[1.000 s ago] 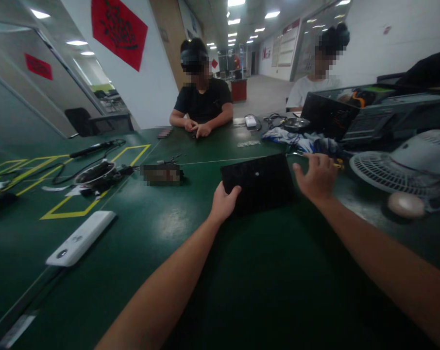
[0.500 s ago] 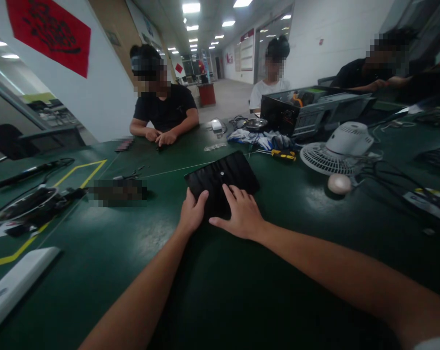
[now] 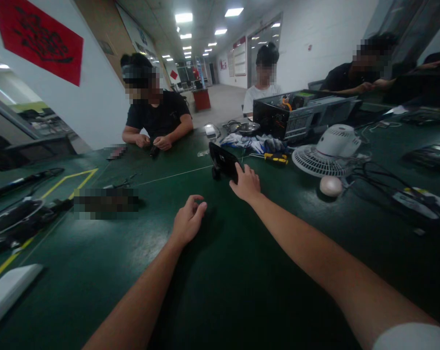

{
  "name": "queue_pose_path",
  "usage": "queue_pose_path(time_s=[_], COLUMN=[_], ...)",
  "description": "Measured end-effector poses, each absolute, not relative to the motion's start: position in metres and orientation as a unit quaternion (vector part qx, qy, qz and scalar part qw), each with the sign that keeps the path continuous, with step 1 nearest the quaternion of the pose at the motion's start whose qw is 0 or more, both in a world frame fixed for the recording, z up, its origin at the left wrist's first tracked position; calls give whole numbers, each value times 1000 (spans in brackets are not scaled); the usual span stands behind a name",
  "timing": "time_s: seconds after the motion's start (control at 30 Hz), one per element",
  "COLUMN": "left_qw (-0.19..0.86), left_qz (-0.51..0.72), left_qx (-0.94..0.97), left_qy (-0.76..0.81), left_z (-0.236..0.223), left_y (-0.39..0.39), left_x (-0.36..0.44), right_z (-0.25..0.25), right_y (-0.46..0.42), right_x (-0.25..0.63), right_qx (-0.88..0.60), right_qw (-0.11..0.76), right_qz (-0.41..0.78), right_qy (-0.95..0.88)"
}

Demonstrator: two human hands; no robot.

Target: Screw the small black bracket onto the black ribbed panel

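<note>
Touching a tilted black case point(image 3: 223, 161) at its right edge, the right hand point(image 3: 248, 184) may be gripping, I cannot tell; left hand point(image 3: 188, 221) apart, fingers loosely open; on my remote feed the case is mid-table point(image 3: 260, 287), near a blue-and-white cloth point(image 3: 255, 143); fan point(image 3: 320, 163) farther right.

The one camera sits on the person's head, above the near side of the counter point(image 3: 212, 291), facing forward and down across it. It is fairly close to the left hand point(image 3: 188, 221) and right hand point(image 3: 246, 183), looking along the forearms point(image 3: 307, 238). The wide view reaches beyond the counter's far edge, past a seated co-worker point(image 3: 156, 114), to ceiling lights point(image 3: 183, 18).
</note>
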State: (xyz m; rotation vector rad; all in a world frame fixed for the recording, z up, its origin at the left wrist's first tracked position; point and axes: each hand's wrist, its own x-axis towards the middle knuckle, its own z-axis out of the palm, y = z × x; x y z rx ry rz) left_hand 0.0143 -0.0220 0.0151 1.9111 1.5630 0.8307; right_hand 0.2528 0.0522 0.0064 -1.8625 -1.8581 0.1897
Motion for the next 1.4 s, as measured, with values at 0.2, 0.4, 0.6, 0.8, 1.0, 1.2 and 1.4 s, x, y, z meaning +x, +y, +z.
queue_pose_path(time_s=[0.2, 0.4, 0.6, 0.8, 1.0, 1.2, 1.4], left_qw=[254, 279, 303, 306, 306, 311, 294], left_qz=[298, 306, 332, 345, 348, 343, 349], left_qx=[711, 699, 684, 678, 675, 678, 683], left_qy=[584, 582, 575, 573, 574, 570, 570], left_z=[10, 8, 7, 6, 8, 5, 3], left_y=[-18, -17, -17, -18, -18, -17, -15], left_x=[13, 11, 10, 11, 13, 12, 10], right_z=[-3, -7, -17, -28, -30, -27, -9], right_y=[65, 67, 78, 92, 93, 75, 44], right_x=[256, 266, 280, 295, 301, 293, 266], right_qx=[-654, -646, -646, -626, -597, -602, -583], right_qw=[300, 396, 511, 595, 605, 565, 502], right_qz=[104, 162, 232, 313, 359, 284, 146], right_qy=[-687, -632, -517, -396, -386, -487, -622])
